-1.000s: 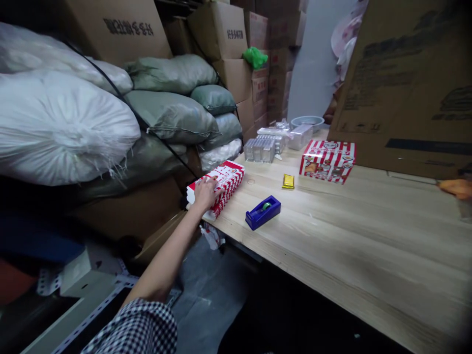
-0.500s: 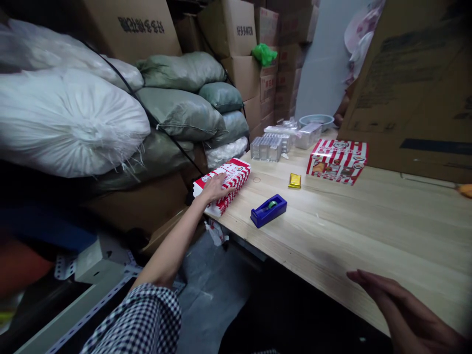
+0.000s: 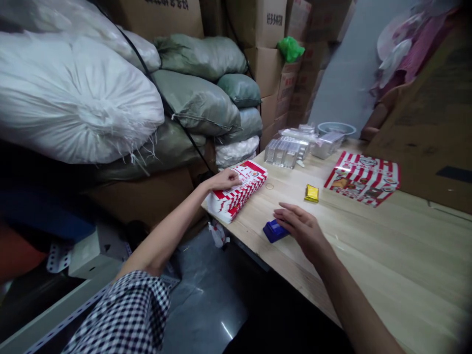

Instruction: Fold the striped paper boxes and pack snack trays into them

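My left hand (image 3: 225,180) rests on top of a stack of flat red-and-white striped cartons (image 3: 239,192) at the left corner of the wooden table (image 3: 372,246), fingers curled over the top carton's near edge. My right hand (image 3: 301,227) hovers flat with fingers stretched out over a blue tape dispenser (image 3: 273,230), hiding most of it. A small yellow packet (image 3: 311,193) lies just beyond that hand. An assembled red-and-white striped box (image 3: 363,178) stands further right.
Clear plastic trays (image 3: 287,150) and a grey bowl (image 3: 336,129) sit at the table's far end. White and green sacks (image 3: 110,98) are piled left of the table, cardboard boxes (image 3: 265,49) behind. A large cardboard box (image 3: 427,113) stands at the right. Another person's arm (image 3: 379,118) shows beside it.
My right hand has come in from the lower right and now reaches over the blue tape dispenser. My left hand has stayed on the carton stack. The view has shifted left.
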`<act>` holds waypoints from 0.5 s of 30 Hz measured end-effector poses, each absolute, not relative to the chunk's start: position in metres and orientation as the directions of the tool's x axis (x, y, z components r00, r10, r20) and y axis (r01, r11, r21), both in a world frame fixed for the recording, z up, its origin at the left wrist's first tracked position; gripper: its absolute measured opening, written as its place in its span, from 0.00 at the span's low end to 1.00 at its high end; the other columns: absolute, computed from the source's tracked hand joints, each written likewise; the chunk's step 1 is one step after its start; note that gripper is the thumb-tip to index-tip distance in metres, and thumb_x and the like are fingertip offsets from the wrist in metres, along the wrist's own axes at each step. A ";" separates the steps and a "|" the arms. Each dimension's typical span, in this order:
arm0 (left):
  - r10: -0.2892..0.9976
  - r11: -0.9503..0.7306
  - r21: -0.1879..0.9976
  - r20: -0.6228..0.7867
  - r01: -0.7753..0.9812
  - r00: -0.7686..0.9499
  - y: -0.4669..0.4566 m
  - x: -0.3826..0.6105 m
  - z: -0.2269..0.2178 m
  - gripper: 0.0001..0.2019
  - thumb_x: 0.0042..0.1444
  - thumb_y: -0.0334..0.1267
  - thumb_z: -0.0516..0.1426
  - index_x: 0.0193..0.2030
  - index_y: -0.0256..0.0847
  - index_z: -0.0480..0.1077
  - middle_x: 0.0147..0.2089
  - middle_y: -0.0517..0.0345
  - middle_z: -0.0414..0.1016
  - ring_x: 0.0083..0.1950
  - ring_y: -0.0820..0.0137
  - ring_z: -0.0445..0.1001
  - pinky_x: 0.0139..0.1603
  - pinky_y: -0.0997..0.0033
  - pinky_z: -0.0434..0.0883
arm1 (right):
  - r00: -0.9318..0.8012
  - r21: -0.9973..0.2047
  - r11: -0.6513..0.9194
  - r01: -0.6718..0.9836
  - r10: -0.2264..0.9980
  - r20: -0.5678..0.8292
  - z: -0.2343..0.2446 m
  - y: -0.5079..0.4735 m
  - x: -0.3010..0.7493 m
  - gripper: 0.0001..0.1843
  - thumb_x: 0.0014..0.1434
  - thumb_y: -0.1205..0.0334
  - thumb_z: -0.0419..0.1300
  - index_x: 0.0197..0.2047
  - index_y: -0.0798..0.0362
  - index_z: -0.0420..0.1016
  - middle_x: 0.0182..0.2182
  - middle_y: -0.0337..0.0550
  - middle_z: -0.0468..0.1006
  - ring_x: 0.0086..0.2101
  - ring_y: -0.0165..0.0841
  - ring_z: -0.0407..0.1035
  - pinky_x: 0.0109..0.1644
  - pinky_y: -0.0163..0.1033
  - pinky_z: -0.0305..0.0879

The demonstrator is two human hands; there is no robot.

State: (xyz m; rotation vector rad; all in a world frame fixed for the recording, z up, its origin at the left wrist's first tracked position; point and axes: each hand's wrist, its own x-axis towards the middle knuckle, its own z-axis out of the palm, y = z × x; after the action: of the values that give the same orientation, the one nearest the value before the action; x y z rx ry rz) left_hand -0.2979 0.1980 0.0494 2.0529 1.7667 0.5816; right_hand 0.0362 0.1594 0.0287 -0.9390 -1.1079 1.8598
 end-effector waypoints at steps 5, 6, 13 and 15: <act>0.979 -0.173 0.628 0.195 0.759 0.062 0.189 -0.288 0.047 0.20 0.58 0.52 0.54 0.24 0.41 0.57 0.25 0.65 0.55 0.28 0.74 0.54 0.31 0.72 0.55 | -0.496 -0.720 -0.662 -0.209 0.706 -0.505 0.013 0.195 -0.059 0.14 0.64 0.51 0.62 0.44 0.53 0.72 0.38 0.51 0.80 0.41 0.38 0.77 0.46 0.43 0.75; 0.976 -0.178 0.638 0.211 0.750 0.052 0.189 -0.285 0.047 0.19 0.59 0.51 0.54 0.24 0.41 0.56 0.25 0.65 0.55 0.28 0.74 0.54 0.31 0.72 0.55 | -0.501 -0.699 -0.687 -0.201 0.685 -0.529 0.011 0.200 -0.072 0.16 0.65 0.49 0.61 0.45 0.53 0.71 0.38 0.52 0.79 0.40 0.38 0.77 0.45 0.43 0.75; 0.972 -0.209 0.667 0.224 0.715 0.075 0.191 -0.276 0.048 0.17 0.59 0.45 0.55 0.24 0.41 0.55 0.24 0.66 0.53 0.27 0.75 0.52 0.31 0.72 0.54 | -0.390 -0.682 -0.695 -0.228 0.707 -0.590 0.002 0.227 -0.112 0.18 0.62 0.44 0.64 0.46 0.49 0.71 0.32 0.40 0.77 0.32 0.32 0.74 0.35 0.35 0.71; 0.968 -0.232 0.660 0.229 0.715 0.103 0.182 -0.271 0.047 0.16 0.59 0.42 0.55 0.23 0.41 0.55 0.24 0.66 0.53 0.28 0.74 0.53 0.32 0.72 0.54 | -0.329 -0.701 -0.668 -0.250 0.740 -0.587 -0.001 0.236 -0.114 0.16 0.60 0.48 0.67 0.43 0.49 0.72 0.28 0.36 0.75 0.28 0.30 0.71 0.32 0.33 0.68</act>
State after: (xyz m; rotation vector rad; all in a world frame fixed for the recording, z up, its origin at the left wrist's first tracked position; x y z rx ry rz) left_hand -0.2715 0.1821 0.0472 2.0050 1.6455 0.9000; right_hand -0.1144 0.2358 -0.0008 -1.2712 -0.6661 2.0370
